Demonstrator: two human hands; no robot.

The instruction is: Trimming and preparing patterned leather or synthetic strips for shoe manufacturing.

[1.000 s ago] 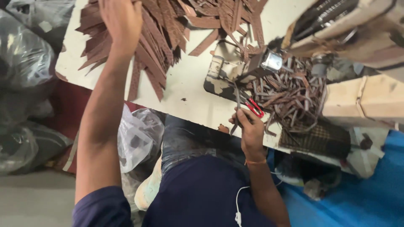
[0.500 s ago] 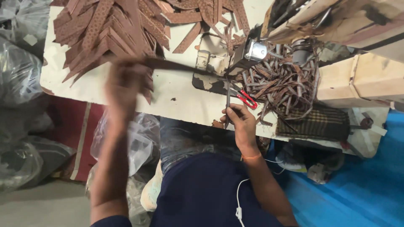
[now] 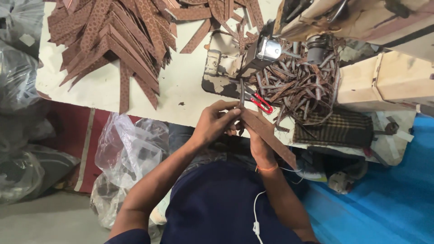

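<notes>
Far left there's a heap of grey bags (image 3: pixel 18 90) on the floor and a clear plastic bag (image 3: pixel 131 149) by the person's knee. On the desk (image 3: pixel 181 86) above sits a big fan of brown patterned strips (image 3: pixel 113 40), all loose and overlapping.

Middle of the shot, just off the desk's near edge: the left hand (image 3: pixel 214 124) has its grip pinched on the top end of one brown strip (image 3: pixel 271 138), thumb and fingers pressed together on it. The right hand (image 3: pixel 253 140) sits mostly under the strip, so I can't tell how its grip stands, though it seems to prop the strip from below. Strip runs down and right from the hands, holding a straight line, so my guess is it's light, thin and fairly stiff, like leather or faux leather, grippy not slick. Best held near an end, pinched flat.

Just beyond the hands, red-handled snips (image 3: pixel 258 101) lie on the desk. Right of that, a tangle of trimmings (image 3: pixel 298 86) under the sewing machine (image 3: pixel 316 18), whose top is cut off. A checked cloth (image 3: pixel 334 129) lies on the right
</notes>
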